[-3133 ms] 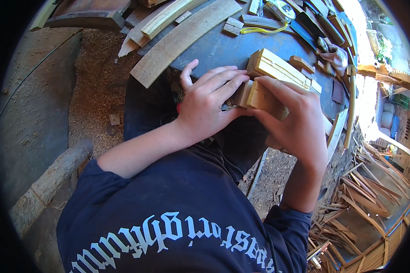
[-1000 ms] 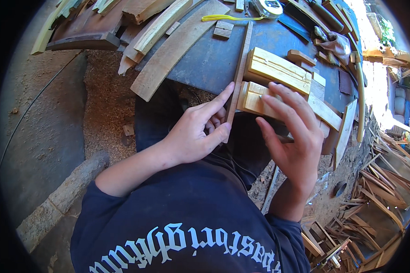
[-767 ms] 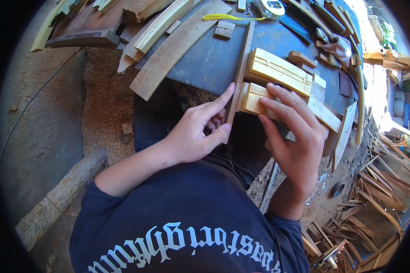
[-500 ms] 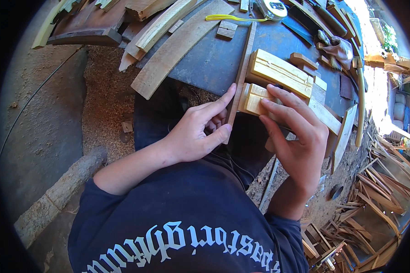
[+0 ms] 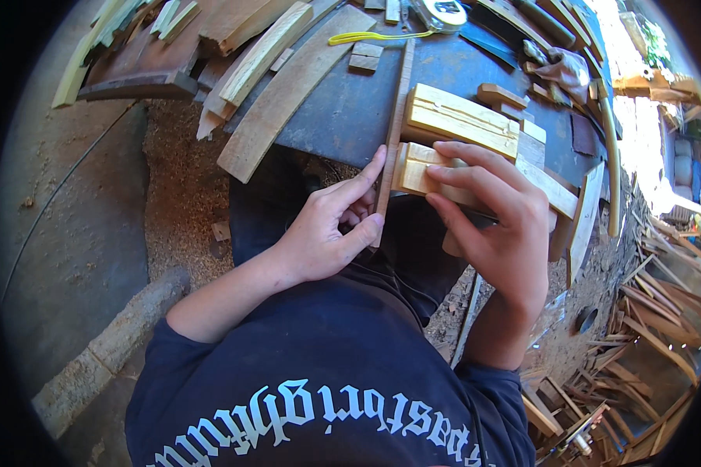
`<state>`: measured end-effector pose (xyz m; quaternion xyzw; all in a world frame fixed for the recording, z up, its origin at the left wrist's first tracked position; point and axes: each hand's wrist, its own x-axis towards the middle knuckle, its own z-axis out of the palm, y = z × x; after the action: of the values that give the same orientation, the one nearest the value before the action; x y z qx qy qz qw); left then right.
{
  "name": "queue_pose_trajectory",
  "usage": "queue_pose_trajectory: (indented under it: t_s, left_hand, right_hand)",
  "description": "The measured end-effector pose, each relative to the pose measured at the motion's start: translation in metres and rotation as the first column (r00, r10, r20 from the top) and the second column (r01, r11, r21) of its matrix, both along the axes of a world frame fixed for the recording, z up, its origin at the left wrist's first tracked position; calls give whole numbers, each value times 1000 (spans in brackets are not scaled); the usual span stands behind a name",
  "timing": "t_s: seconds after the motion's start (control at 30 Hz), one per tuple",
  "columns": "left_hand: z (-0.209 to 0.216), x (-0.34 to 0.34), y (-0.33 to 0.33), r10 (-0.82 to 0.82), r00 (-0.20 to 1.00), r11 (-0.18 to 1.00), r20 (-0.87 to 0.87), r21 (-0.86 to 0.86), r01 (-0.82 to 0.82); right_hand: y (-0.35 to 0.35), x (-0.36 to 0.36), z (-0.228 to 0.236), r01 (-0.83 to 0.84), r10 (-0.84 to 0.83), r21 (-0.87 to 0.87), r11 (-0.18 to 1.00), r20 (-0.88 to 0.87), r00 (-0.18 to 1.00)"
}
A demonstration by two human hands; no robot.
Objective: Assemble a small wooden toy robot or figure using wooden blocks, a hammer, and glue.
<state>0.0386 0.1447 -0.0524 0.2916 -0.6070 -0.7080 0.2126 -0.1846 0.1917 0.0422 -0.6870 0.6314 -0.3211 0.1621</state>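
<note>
A long thin brown wooden strip [image 5: 396, 109] runs from the table toward my body. My left hand [image 5: 319, 229] pinches its near end, the index finger stretched along one edge and the thumb pressing lower down. Against the strip's right side sits a small pale wooden block [image 5: 415, 167]. My right hand [image 5: 500, 214] grips that block with thumb and fingertips, which cover its right part. Just beyond it lies a larger yellowish wooden block [image 5: 463, 121] with grooves along its top.
A curved plank [image 5: 296, 89] overhangs the table's [image 5: 343, 117] left edge. A tape measure [image 5: 444, 14] with a yellow strap lies at the back, near a crumpled cloth [image 5: 565, 71]. Scrap wood [image 5: 662, 311] is heaped on the ground at right; a log [image 5: 113, 350] lies at left.
The whole view has shifted a little, so the table and both hands appear farther left. Both hands keep their hold on the strip and the small block.
</note>
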Motion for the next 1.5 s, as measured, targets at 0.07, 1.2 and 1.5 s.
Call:
queue_pose_trajectory:
  t_s: [0.07,1.2,1.5]
  left_hand:
    - [1,0,0,-13,1000,1000,9,4,13]
    - [46,-29,-45,159,981,745,114,-665,-44]
    - [46,-31,-50,122,985,750,118,-661,-14]
  right_hand:
    - [-3,-4,-2,-68,66,37,997,61,996]
    - [2,-12,20,-173,154,-33,984,-308,939]
    - [-1,-281,18,594,-542,-93,799,-539,645]
